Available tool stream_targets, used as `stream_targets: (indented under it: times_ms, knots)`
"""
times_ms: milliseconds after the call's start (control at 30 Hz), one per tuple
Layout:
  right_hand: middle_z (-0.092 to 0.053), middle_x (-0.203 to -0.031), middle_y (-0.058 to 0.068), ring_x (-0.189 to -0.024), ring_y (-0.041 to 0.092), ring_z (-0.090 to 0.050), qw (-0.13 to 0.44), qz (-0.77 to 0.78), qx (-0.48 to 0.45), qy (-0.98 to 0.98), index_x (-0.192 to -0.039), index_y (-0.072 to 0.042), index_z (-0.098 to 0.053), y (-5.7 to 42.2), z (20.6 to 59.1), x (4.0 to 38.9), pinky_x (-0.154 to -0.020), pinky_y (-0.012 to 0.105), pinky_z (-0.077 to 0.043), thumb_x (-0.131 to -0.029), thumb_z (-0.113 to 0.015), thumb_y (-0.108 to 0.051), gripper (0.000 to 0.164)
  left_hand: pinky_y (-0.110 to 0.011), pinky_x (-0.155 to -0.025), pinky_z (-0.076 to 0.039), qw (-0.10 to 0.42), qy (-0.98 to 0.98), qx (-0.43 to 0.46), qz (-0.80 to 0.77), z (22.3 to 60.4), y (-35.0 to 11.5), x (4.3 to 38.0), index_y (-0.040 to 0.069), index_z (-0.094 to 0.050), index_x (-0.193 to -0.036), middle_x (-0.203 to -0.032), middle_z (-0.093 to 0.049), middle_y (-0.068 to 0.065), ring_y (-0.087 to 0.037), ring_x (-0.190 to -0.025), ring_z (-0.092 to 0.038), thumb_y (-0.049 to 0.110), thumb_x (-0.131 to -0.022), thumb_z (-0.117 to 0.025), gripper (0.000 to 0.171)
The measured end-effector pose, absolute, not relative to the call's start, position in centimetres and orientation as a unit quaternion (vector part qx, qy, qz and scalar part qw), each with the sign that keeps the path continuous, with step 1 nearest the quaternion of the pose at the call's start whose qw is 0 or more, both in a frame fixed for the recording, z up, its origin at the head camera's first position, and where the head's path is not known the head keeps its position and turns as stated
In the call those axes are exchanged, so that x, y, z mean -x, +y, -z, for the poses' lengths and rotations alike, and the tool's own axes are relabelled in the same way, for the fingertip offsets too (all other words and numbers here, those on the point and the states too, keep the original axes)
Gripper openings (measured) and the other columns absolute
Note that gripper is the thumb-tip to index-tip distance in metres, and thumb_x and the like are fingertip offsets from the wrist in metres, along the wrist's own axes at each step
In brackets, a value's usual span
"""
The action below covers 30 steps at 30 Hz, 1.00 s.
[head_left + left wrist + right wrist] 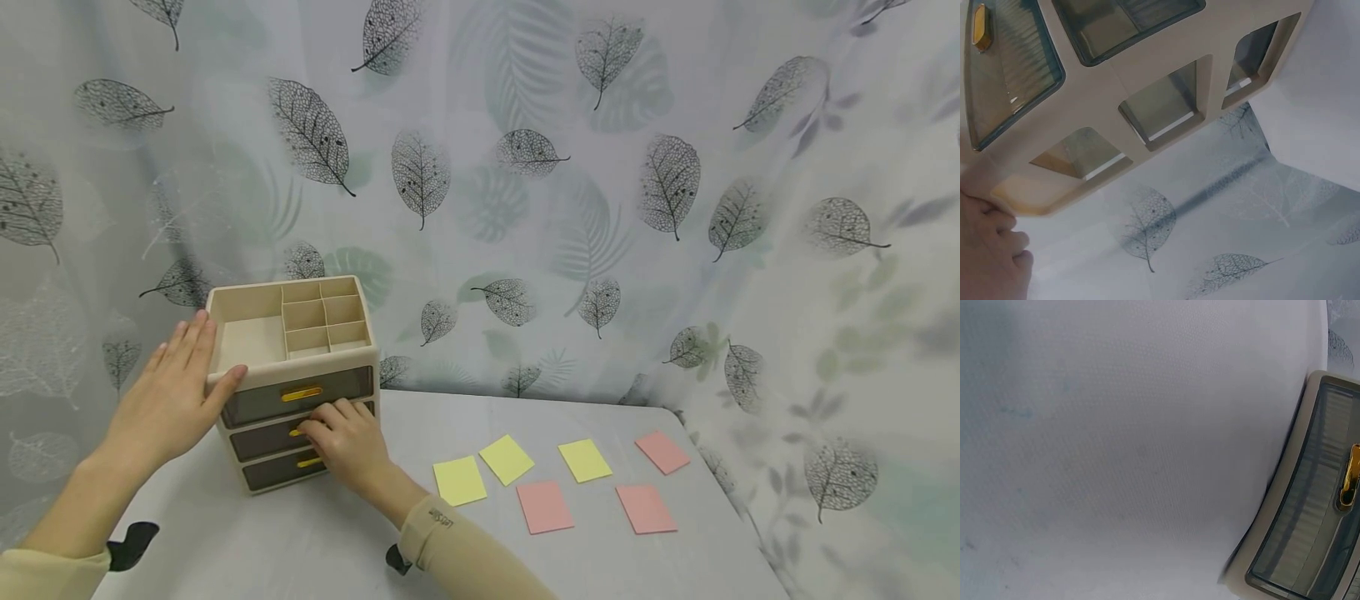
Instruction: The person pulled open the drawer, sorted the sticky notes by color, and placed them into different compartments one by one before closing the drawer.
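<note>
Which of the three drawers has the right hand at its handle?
The middle drawer: the fingers of the right hand are at its yellow handle, whereas the top drawer and the bottom drawer have no fingers at theirs.

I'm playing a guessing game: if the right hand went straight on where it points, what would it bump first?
Probably the middle drawer, just behind the gold handle that the right hand grips. It hides part of that handle, so how close the drawer is stays unclear.
</note>
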State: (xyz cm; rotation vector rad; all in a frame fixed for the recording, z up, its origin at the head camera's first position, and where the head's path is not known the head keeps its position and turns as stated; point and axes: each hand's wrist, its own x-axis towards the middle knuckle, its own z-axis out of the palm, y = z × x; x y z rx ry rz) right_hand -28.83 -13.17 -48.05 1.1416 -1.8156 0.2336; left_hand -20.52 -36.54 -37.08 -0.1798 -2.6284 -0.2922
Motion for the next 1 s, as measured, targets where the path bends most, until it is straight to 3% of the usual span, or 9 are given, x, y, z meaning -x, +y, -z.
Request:
stream_targets:
  times_ms: [600, 1000]
  knots:
    - [-0.070, -0.097, -0.013, -0.091, 0.005, -0.064, 0.490, -0.109, -0.467, -0.728, -0.094, -0.026, -0.081, -13.1, 48.3, 28.7, -0.078, 0.018, -0.050, -0.101, -0.068, -0.021, 0.016, -0.053, -0.129, 0.007, 0.239, -0.960, 0.072, 0.124, 37.0, -36.6, 20.4, -0.008, -0.002, -0.162, -0.170, -0.001, -0.030, -0.046, -0.158, 0.003, 0.043, -0.112, -0.040, 0.081]
    - [-0.070, -0.096, -0.014, -0.091, 0.005, -0.063, 0.472, -0.115, -0.476, -0.733, -0.096, -0.027, -0.082, -12.4, 48.3, 27.7, -0.076, 0.017, -0.048, -0.097, -0.074, -0.023, 0.009, -0.052, -0.129, 0.007, 0.235, -0.962, 0.069, 0.121, 37.1, -36.7, 20.3, -0.009, -0.003, -0.162, -0.170, 0.000, -0.029, -0.046, -0.158, 0.003, 0.043, -0.112, -0.040, 0.081]
